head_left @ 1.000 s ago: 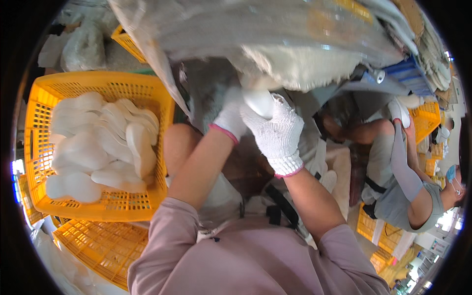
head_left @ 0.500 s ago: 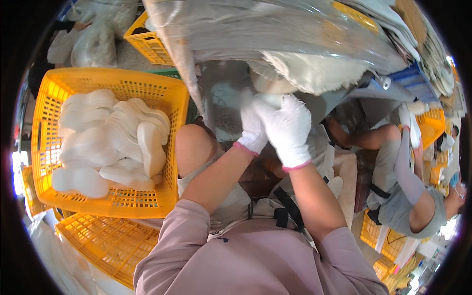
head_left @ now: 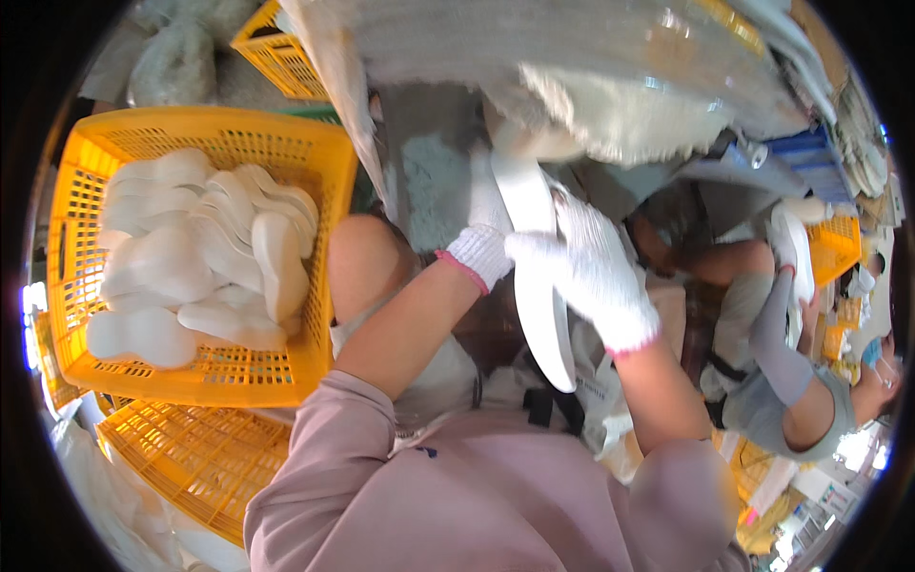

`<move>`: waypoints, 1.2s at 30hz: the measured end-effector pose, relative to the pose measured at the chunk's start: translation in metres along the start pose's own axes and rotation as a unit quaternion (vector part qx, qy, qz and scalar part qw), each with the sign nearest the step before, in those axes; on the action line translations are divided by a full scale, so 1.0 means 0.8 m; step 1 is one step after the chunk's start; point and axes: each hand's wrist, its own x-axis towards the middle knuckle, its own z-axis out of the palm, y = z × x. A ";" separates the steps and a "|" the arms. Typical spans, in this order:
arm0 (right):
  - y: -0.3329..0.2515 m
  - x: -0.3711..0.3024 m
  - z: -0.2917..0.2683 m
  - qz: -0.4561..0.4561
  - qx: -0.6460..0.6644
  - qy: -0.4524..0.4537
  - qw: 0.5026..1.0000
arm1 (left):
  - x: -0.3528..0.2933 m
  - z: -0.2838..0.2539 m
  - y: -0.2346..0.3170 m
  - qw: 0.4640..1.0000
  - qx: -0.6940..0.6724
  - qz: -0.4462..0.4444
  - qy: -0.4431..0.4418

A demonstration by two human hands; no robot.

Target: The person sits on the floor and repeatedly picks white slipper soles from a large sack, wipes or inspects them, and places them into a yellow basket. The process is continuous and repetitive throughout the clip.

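Firmly, the white-gloved right hand (head_left: 599,257) closes round the middle of a white sole-shaped piece (head_left: 541,310), just off the view's centre toward three o'clock. At the piece's eleven o'clock, the left hand (head_left: 488,212), gloved too, has blurred fingers; how far they close cannot be told. A yellow crate (head_left: 191,388) at nine o'clock holds similar pieces (head_left: 167,257).

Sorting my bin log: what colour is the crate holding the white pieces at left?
The crate is yellow-orange, showing best in the head view.
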 end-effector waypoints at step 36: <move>0.097 -0.176 -0.021 0.144 0.099 0.231 0.957 | -0.224 -0.117 0.243 0.383 0.703 0.521 0.296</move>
